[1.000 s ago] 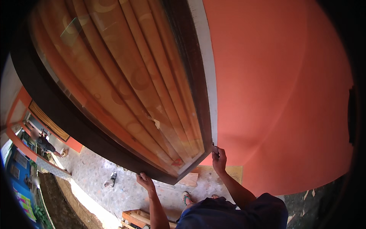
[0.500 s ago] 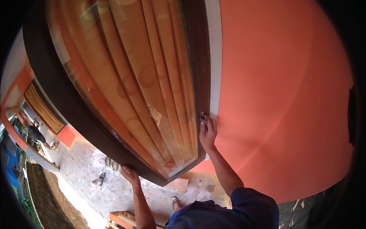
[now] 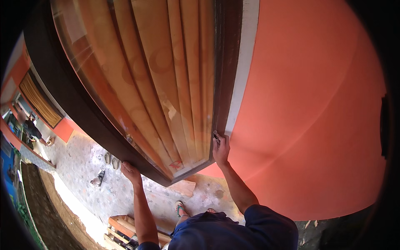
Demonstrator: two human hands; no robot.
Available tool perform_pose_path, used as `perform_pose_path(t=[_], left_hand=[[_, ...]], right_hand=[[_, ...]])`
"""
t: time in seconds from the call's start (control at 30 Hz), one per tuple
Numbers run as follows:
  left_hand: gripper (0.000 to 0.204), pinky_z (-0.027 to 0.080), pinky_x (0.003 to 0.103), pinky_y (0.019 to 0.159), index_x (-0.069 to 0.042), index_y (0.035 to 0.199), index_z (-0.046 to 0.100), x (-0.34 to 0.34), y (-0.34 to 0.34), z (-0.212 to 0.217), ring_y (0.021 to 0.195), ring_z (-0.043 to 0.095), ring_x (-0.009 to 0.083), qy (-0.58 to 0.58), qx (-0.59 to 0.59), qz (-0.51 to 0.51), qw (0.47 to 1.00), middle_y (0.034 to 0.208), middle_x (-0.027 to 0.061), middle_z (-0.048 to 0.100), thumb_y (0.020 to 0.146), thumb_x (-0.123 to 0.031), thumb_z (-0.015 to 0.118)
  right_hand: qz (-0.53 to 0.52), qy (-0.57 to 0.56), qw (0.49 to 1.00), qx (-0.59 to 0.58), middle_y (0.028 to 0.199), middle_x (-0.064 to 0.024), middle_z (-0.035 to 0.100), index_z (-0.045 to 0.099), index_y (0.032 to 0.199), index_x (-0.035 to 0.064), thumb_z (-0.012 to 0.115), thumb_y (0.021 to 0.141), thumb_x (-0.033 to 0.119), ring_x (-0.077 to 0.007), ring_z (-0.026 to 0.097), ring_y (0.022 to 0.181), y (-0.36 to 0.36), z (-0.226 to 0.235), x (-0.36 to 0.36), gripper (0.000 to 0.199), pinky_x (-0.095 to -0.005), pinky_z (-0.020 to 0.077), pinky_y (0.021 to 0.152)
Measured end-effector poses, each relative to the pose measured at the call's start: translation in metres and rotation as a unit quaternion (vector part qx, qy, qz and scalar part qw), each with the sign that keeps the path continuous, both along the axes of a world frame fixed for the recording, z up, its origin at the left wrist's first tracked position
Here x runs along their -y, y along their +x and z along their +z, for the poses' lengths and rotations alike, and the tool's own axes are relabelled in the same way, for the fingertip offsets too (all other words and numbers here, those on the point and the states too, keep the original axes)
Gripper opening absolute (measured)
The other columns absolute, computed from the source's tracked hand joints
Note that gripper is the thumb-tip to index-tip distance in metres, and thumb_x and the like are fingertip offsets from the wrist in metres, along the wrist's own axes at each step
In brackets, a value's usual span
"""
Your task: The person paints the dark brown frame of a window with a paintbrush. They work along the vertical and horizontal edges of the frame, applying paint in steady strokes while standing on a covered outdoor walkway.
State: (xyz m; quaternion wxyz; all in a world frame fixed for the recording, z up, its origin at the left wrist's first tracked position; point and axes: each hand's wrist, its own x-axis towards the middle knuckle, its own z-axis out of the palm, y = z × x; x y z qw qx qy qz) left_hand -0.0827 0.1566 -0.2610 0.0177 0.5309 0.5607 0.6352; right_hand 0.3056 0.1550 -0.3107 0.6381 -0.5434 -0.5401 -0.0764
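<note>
A large glass pane in a dark brown window frame fills the upper middle, with orange-brown curtains behind the glass. My left hand grips the frame's lower left edge, thumb on the dark face. Low on the frame's right side, close to the bottom right corner, my right hand is closed with a small folded dark piece pinched in its fingers against the frame. Whether that piece is sandpaper or cloth cannot be made out.
An orange wall runs along the right. On the speckled floor lie a pair of shoes, another footwear piece and a board. Wooden slatted furniture stands beside my left arm. Another person is at the far left.
The whole view has shifted. My right hand has slid down the frame's right side toward the bottom corner with the small dark piece. My left hand stays on the lower left edge.
</note>
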Motion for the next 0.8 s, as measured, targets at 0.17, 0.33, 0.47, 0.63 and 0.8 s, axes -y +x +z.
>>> perform_pose_path(t=[0.17,0.33,0.47,0.63,0.8], left_hand=[[0.062,0.036,0.04,0.057,0.009,0.09,0.054,0.009,-0.006,0.004,0.06,0.045,0.023,-0.028,-0.015,-0.008,0.999,0.067,0.0144,0.051,0.107,-0.045,0.028],[0.064,0.039,0.04,0.059,0.008,0.095,0.057,0.009,-0.007,0.004,0.063,0.048,0.0242,-0.031,-0.002,-0.021,0.999,0.071,0.0154,0.054,0.106,-0.048,0.028],[0.068,0.042,0.038,0.063,0.008,0.102,0.059,0.004,-0.008,0.004,0.067,0.052,0.0253,-0.024,-0.002,-0.033,0.999,0.075,0.0166,0.058,0.105,-0.053,0.027],[0.074,0.04,0.036,0.06,0.007,0.102,0.059,0.013,-0.003,0.013,0.065,0.051,0.0223,-0.021,0.019,-0.033,0.999,0.071,0.0135,0.056,0.102,-0.06,0.029],[0.075,0.043,0.034,0.062,0.006,0.107,0.061,0.019,0.007,0.038,0.068,0.056,0.0211,0.0,0.039,-0.078,0.996,0.077,0.0144,0.061,0.101,-0.063,0.031]], right_hand=[[0.011,0.1,0.994,-0.047,0.104,-0.0165,0.058,0.059,0.114,-0.0014,0.064,0.089,-0.007,-0.023,0.068,0.085,-0.008,0.067,-0.022,0.026,-0.0301,0.0577,0.066],[-0.057,0.044,0.997,0.009,0.105,-0.0177,0.058,0.059,0.112,-0.003,0.063,0.09,-0.005,-0.028,0.065,0.092,-0.005,0.06,-0.02,0.023,-0.0315,0.0567,0.073],[-0.057,0.009,0.998,-0.017,0.104,-0.0182,0.059,0.061,0.113,-0.0032,0.063,0.09,-0.002,-0.0294,0.066,0.085,-0.002,0.011,-0.008,0.023,-0.0354,0.0554,0.069],[-0.009,0.058,0.998,-0.023,0.106,-0.0177,0.059,0.06,0.113,-0.003,0.061,0.091,-0.004,-0.0287,0.067,0.09,-0.019,0.105,-0.022,0.022,-0.0331,0.0574,0.073],[-0.041,0.074,0.996,0.012,0.105,-0.0192,0.059,0.06,0.115,-0.0005,0.06,0.09,-0.005,-0.0369,0.064,0.095,-0.029,0.064,-0.034,0.025,-0.0408,0.0548,0.075]])
